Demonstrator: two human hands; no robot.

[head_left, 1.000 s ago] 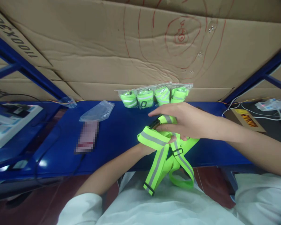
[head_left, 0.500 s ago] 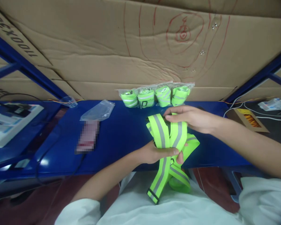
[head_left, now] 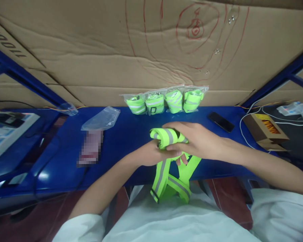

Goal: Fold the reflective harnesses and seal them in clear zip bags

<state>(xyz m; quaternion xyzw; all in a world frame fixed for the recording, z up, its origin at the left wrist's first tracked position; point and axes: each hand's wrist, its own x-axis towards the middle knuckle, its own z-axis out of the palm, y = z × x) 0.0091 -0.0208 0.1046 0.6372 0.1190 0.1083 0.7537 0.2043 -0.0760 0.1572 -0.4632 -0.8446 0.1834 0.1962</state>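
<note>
A neon-green reflective strap (head_left: 168, 137) with grey stripes is partly folded into a bundle between my hands. My left hand (head_left: 151, 154) grips the bundle from below, thumb across its front. From the right, my right hand (head_left: 195, 137) wraps over the folded top, fingers behind it and thumb in front. Loose lengths of the strap hang below my hands toward my lap, one ending in a black buckle (head_left: 155, 196). Parts of the bundle are hidden behind my fingers.
Several clear bags (head_left: 155, 103) of rolled green straps stand along the cardboard wall (head_left: 91, 67). An empty plastic bag (head_left: 101, 119) and a blurred-out pinkish item (head_left: 91, 148) lie left on the blue table (head_left: 131, 134). At right are a phone (head_left: 221, 121) and an open cardboard box (head_left: 266, 129).
The strap's upper loops have been folded down into a compact bundle. My right hand has closed over it, and the hanging ends have shifted left and up. The phone has come into sight.
</note>
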